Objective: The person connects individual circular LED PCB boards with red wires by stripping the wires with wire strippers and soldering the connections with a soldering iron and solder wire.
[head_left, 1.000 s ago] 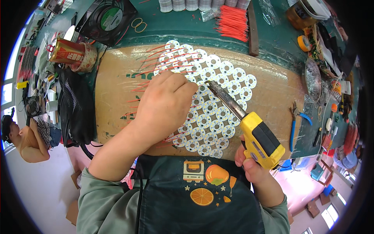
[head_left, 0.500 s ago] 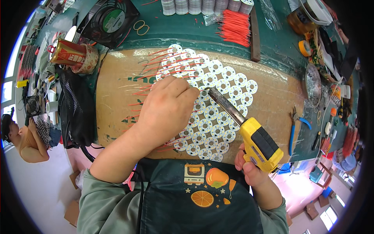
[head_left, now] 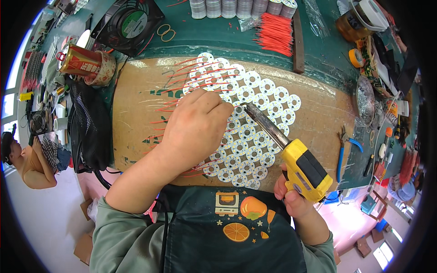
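Note:
My right hand point(head_left: 293, 200) grips a yellow and black soldering gun point(head_left: 308, 170) by its handle. Its metal barrel slants up and left, the tip resting at or just above one of the white ring-shaped LED boards point(head_left: 246, 126). Many such rings lie in close rows. Over the left part of them, my left hand point(head_left: 195, 123) is closed in a pinch, its fingertips beside the iron's tip. What the fingers hold is hidden under the hand. Thin red wires point(head_left: 214, 83) lie across the left-hand rings and stick out to the left, both above and below the hand.
The rings lie on a brown board point(head_left: 136, 104) upon a green table. Behind are a black fan point(head_left: 114, 27), stacked rings point(head_left: 227, 8) and a red wire bundle point(head_left: 275, 34). Blue-handled pliers point(head_left: 341, 157) lie right; a can point(head_left: 82, 61) and black mesh bag point(head_left: 88, 123) left. Another person sits far left.
The soldering gun's body has shifted slightly down toward me, while its tip stays at nearly the same spot. My left hand has hardly moved.

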{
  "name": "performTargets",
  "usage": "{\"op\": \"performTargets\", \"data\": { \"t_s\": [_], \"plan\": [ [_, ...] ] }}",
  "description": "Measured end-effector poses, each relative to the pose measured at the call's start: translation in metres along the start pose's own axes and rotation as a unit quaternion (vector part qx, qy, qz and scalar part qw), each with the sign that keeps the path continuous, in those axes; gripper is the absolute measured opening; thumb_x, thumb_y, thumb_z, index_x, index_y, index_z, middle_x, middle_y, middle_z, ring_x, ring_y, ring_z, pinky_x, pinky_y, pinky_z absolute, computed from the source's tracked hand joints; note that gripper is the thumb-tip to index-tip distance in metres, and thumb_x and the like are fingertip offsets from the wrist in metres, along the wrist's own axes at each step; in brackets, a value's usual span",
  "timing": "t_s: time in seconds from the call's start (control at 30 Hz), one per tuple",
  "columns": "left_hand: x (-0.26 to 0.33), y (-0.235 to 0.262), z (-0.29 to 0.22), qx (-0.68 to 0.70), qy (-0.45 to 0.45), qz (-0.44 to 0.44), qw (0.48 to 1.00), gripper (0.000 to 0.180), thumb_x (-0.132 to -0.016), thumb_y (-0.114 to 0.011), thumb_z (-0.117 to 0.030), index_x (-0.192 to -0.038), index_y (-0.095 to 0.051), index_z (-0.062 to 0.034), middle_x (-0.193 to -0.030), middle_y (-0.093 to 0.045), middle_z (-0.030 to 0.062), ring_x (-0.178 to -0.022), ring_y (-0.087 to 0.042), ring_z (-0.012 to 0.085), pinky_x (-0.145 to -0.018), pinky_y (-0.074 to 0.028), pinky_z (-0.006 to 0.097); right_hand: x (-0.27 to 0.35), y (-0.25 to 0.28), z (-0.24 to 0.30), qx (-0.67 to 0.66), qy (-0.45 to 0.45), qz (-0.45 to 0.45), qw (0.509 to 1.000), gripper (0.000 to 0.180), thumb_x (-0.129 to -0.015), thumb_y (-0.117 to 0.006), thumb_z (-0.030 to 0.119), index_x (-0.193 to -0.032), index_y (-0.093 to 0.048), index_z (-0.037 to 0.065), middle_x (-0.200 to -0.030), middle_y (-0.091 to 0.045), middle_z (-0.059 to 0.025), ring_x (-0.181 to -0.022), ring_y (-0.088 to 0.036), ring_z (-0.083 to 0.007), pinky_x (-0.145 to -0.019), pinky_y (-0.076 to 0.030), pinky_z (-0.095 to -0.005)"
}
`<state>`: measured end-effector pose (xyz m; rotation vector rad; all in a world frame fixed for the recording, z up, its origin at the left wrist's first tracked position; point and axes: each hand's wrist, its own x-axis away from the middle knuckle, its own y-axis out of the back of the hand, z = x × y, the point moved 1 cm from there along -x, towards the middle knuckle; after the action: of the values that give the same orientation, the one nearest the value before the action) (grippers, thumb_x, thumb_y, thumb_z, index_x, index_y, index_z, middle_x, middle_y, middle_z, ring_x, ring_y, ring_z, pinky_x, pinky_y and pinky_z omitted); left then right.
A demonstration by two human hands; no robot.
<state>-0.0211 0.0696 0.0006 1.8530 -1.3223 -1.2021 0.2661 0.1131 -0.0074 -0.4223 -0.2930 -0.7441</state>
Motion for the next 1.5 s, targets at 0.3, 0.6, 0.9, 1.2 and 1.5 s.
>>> {"op": "performTargets", "data": {
  "t_s": [0.3, 0.6, 0.9, 1.2, 1.5],
  "plan": [
    [0.0, 0.0, 0.001, -0.003, 0.002, 0.003, 1.0, 0.015, -0.076, -0.069, 0.001, -0.091, -0.069, -0.0043, -0.081, -0.06, 0.0086, -0.077, -0.06, 0.028, -0.071, -0.05, 0.039, -0.002, 0.001, 0.0, 0.009, -0.011, -0.009, 1.0, 0.084, -0.079, -0.08, 0.045, -0.139, -0.043, 0.0, -0.072, -0.05, -0.0027, -0.061, -0.049, -0.0125, -0.056, -0.042, -0.0265],
    [-0.014, 0.014, 0.0, 0.0, 0.005, 0.059, 0.998, 0.012, -0.08, -0.07, -0.006, -0.092, -0.069, -0.0056, -0.084, -0.063, 0.0097, -0.081, -0.063, 0.0298, -0.073, -0.051, 0.041, 0.001, 0.005, -0.001, -0.017, 0.048, -0.037, 0.998, 0.082, -0.08, -0.081, 0.042, -0.139, -0.042, 0.0, -0.072, -0.049, -0.0023, -0.061, -0.049, -0.0129, -0.055, -0.043, -0.0269],
    [-0.107, -0.014, 0.017, -0.117, -0.119, 0.061, 0.984, 0.009, -0.083, -0.067, -0.015, -0.088, -0.067, -0.0075, -0.084, -0.061, 0.0078, -0.086, -0.061, 0.0286, -0.077, -0.049, 0.041, -0.004, 0.017, 0.0, -0.091, 0.128, -0.111, 0.981, 0.078, -0.083, -0.077, 0.042, -0.138, -0.04, 0.002, -0.068, -0.048, -0.0028, -0.055, -0.049, -0.0151, -0.05, -0.041, -0.0296],
    [-0.159, -0.049, 0.02, -0.234, -0.113, 0.074, 0.963, 0.01, -0.075, -0.067, -0.013, -0.083, -0.068, -0.0073, -0.086, -0.064, 0.0073, -0.09, -0.064, 0.0258, -0.075, -0.051, 0.043, -0.016, 0.035, 0.008, -0.278, 0.173, -0.053, 0.943, 0.069, -0.089, -0.064, 0.052, -0.133, -0.042, 0.003, -0.069, -0.048, -0.0014, -0.049, -0.047, -0.0133, -0.045, -0.041, -0.0304],
    [-0.167, -0.047, 0.016, -0.216, -0.085, 0.137, 0.963, 0.017, -0.072, -0.066, -0.012, -0.087, -0.067, -0.004, -0.09, -0.066, 0.0115, -0.094, -0.065, 0.0299, -0.08, -0.053, 0.045, -0.02, 0.037, 0.014, -0.334, 0.184, -0.042, 0.923, 0.058, -0.098, -0.051, 0.048, -0.134, -0.041, 0.004, -0.066, -0.044, -0.0006, -0.044, -0.039, -0.0096, -0.039, -0.036, -0.0265]
  ]
}}
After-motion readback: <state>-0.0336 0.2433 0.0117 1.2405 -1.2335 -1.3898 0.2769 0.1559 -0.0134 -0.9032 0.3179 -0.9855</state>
